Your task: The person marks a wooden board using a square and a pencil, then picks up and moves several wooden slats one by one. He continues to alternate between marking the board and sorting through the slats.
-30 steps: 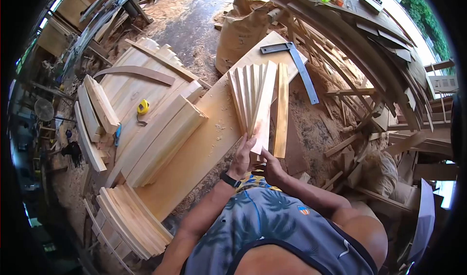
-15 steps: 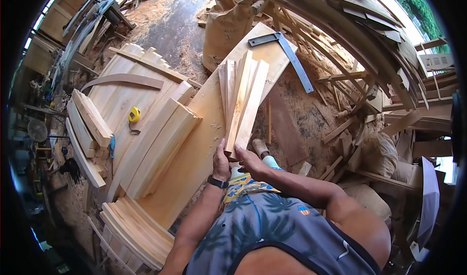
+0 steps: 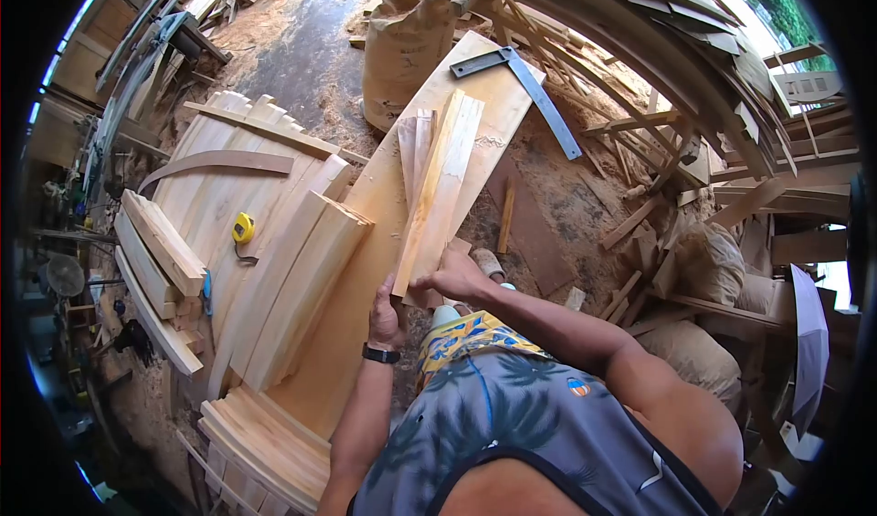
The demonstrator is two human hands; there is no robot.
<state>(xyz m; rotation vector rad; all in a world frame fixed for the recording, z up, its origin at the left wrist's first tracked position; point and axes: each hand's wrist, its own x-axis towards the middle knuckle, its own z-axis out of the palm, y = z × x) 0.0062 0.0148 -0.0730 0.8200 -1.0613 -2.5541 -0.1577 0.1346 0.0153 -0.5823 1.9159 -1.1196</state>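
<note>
A wooden strip lies slanted over a small bundle of pale wooden pieces on a long board. At its near end my left hand, wearing a black wristband, has its thumb up along the strip and its fingers curled beneath. My right hand is closed on the near end of a wider wooden piece just right of the strip; its fingertips are partly hidden. Beyond the bundle, a metal try square rests on the far end of the long board.
Curved planks are stacked to the left, with a yellow tape measure on them. A brown sack stands at the far end. Timber leans along the right, and sawdust and offcuts cover the floor.
The pieces in my hands have spread apart at the near end. My left hand has shifted left and down with the narrow strip, and my right hand has moved slightly up.
</note>
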